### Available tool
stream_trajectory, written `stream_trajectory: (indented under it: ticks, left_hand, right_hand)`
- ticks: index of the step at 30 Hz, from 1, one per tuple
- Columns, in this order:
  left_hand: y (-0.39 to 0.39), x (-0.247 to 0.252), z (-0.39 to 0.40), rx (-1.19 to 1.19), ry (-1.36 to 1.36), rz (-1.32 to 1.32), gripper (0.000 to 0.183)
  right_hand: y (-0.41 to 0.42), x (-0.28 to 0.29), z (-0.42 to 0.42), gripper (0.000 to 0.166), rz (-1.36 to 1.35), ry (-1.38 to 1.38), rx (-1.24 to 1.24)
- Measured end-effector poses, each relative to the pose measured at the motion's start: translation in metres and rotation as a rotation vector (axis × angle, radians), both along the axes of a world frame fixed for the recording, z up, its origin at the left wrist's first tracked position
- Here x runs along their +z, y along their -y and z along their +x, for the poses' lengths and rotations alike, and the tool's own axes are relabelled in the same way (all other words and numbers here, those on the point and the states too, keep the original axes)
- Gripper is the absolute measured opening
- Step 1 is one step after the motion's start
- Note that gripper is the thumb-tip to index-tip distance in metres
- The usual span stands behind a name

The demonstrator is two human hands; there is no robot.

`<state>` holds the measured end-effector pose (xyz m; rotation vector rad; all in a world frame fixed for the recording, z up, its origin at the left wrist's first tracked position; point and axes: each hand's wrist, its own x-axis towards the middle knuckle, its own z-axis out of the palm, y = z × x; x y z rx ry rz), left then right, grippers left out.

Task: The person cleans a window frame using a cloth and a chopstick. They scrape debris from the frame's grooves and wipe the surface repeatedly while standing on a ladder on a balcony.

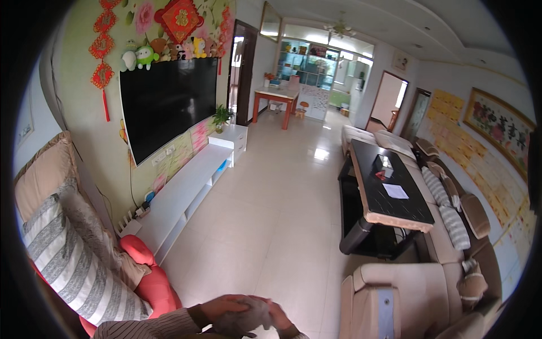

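Observation:
At the bottom of the head view, a crumpled grey cloth item (243, 315) is held between my two hands, close to the body. My left hand (222, 306) grips its left and upper side, the sleeve striped. On its right side, my right hand (279, 314) presses against it with the fingers near its top. The lower part of the cloth is cut off by the picture's edge, and its exact kind cannot be told.
To the left, a striped cushion (80, 267) lies on a red seat (156, 284). A white low TV cabinet (182, 186) runs along the left wall. A black coffee table (394, 199) and a beige sofa (406, 284) stand on the right. Pale floor tiles (271, 212) lie between.

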<state>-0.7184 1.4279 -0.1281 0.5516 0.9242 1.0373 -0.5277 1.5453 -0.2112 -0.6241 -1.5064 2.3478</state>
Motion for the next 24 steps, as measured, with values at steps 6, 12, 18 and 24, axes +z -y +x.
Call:
stream_trajectory:
  ticks: [6, 12, 18, 24]
  left_hand:
    - [-0.117, 0.009, -0.11, 0.414, 0.172, 0.157, 0.043]
    - [-0.321, -0.036, -0.184, 0.333, 0.229, 0.039, 0.041]
    - [-0.553, -0.015, -0.198, -0.087, -0.015, -0.011, 0.045]
    - [-0.757, -0.049, -0.242, -0.256, -0.141, 0.061, 0.046]
  right_hand:
    - [-0.163, -0.037, -0.097, 0.046, -0.115, -0.038, 0.428]
    - [-0.326, 0.0, -0.144, 0.054, -0.323, -0.268, -0.014]
    - [-0.505, 0.032, -0.163, 0.032, -0.466, -0.304, -0.508]
    - [-0.683, 0.037, -0.183, 0.039, -0.466, -0.419, -0.762]
